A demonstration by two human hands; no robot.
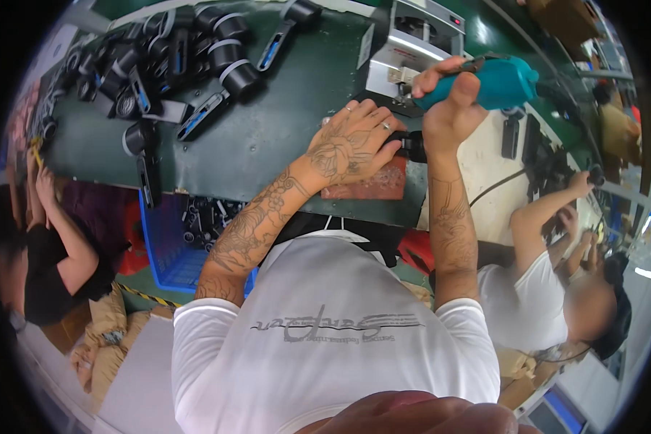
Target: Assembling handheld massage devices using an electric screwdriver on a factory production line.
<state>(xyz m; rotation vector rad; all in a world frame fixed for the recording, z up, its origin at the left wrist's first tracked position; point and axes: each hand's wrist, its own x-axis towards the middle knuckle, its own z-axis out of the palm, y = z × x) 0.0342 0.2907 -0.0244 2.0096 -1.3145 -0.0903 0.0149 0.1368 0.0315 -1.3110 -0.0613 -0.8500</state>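
My right hand [452,108] is raised at the right of the bench, its fingers wrapped round a teal power screwdriver [499,83]. The tool lies nearly level, and its tip points left, close to the grey metal machine. Lower and to the left, my left hand [354,141] presses down over a black handheld device [412,147], fingers curled round it. Most of that device is hidden under the hand; only its right end shows, beside my right wrist. Under the left hand lies a reddish-brown mat [369,182].
Several black devices with round heads and handles [204,114] are heaped on the green bench [296,101]. A grey machine [412,50] stands at the back. Below the bench edge is a blue crate [155,246] of black parts. People work at left and right.
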